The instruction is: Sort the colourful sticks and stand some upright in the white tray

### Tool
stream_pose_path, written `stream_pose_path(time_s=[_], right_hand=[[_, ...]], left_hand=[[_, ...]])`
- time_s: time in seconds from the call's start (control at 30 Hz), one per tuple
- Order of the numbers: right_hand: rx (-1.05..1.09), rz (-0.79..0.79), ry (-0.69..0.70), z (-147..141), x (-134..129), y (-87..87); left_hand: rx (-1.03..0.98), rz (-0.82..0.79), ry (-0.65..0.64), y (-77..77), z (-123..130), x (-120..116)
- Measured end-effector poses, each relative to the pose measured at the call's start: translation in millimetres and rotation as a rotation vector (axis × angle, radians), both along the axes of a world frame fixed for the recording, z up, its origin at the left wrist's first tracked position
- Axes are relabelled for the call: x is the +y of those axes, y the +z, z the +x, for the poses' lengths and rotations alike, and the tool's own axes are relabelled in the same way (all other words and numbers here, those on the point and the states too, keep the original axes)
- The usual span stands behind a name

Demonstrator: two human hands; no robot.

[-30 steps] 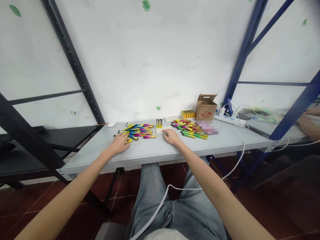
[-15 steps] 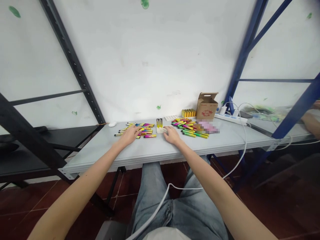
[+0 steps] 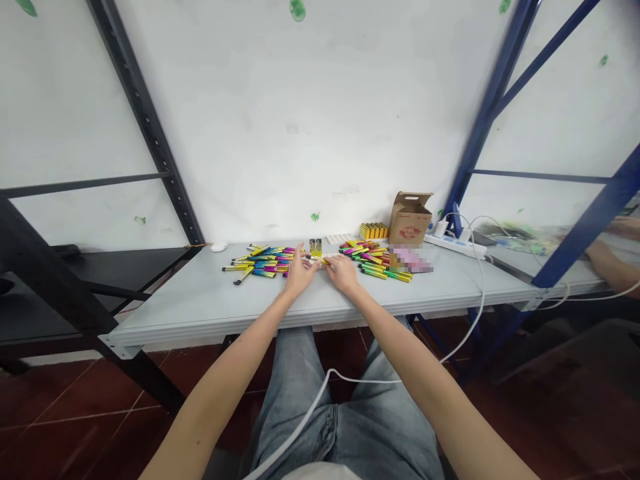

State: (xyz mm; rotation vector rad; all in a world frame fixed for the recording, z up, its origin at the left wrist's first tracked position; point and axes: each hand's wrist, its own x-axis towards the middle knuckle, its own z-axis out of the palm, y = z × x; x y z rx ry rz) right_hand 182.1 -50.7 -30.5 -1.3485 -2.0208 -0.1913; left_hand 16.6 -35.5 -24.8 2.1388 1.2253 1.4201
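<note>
My left hand [image 3: 299, 275] and my right hand [image 3: 341, 272] are close together at the middle of the table. Between their fingertips is a slim yellow shiny lighter [image 3: 325, 262], its dark end toward the left. Both hands appear closed on it; the fingers partly cover it. Just behind, two gold lighters [image 3: 315, 247] with dark tops stand upright at a small white tray, mostly hidden by my hands. To the left of my left hand lies a loose pile of shiny coloured lighters [image 3: 265, 260]. Beyond my right hand is another pile [image 3: 367, 257], with green and yellow ones in front.
Against the wall are a filled block of yellow lighters [image 3: 374, 231], a white tray [image 3: 340, 238] and an open cardboard box [image 3: 410, 220]. A pink packet [image 3: 413, 259] lies before the box. A power strip [image 3: 455, 245] trails white cable. Another person's arm [image 3: 615, 263] shows at far right.
My left hand has moved right from the left pile to meet my right hand, bringing a lighter. My right hand has come off the tray's edge onto the lighter. The view has shifted slightly.
</note>
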Motion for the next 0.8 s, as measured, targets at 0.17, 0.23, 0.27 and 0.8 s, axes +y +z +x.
stream_pose_path(time_s=[0.17,0.23,0.27,0.8], right_hand=[[0.191,-0.082,-0.171,2.5,0.0,-0.3],[0.277,-0.097,-0.180,4.8,1.8,-1.9],[0.313,-0.100,-0.170,6.1,3.4,-3.2],[1.088,-0.333,0.071,12.9,5.7,2.0]], left_hand=[[0.136,0.131,0.118,0.0,-2.6,-3.6],[0.285,0.157,0.126,-0.9,-1.7,-4.0],[0.366,0.155,0.132,-1.8,-1.0,-3.7],[0.688,0.122,0.053,-3.0,-0.3,-8.1]])
